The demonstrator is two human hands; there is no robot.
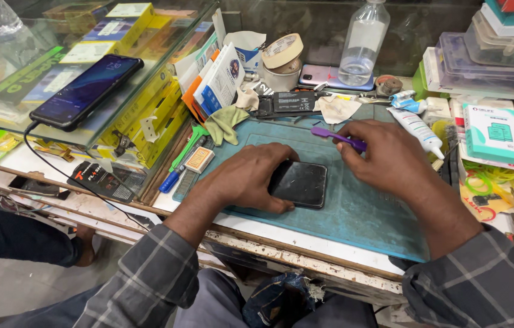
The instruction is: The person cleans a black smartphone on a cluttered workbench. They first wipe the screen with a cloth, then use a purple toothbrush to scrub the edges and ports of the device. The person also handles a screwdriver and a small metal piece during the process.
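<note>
— Where does the phone sit, and who has hold of it?

— The dark phone point(300, 183) lies flat on the blue work mat point(360, 212), near the front edge of the bench. The left hand point(251, 177) rests over its left end, fingers curled down on it, pinning it in place.

— And the other hand?

— The right hand point(384, 155) is closed around a purple plastic tool point(337, 136), its flat tip pointing left, above and just beyond the phone's far edge, not touching it.

— How far along does the work look?

— Early, I judge. The phone's back looks whole and shut, with no gap that I can see. A bare battery part point(287, 102) lies further back, beside a clear bottle point(361, 45), and a white tube point(418, 129) lies just right of the hand. Prying and whatever follows seem yet to be done.
</note>
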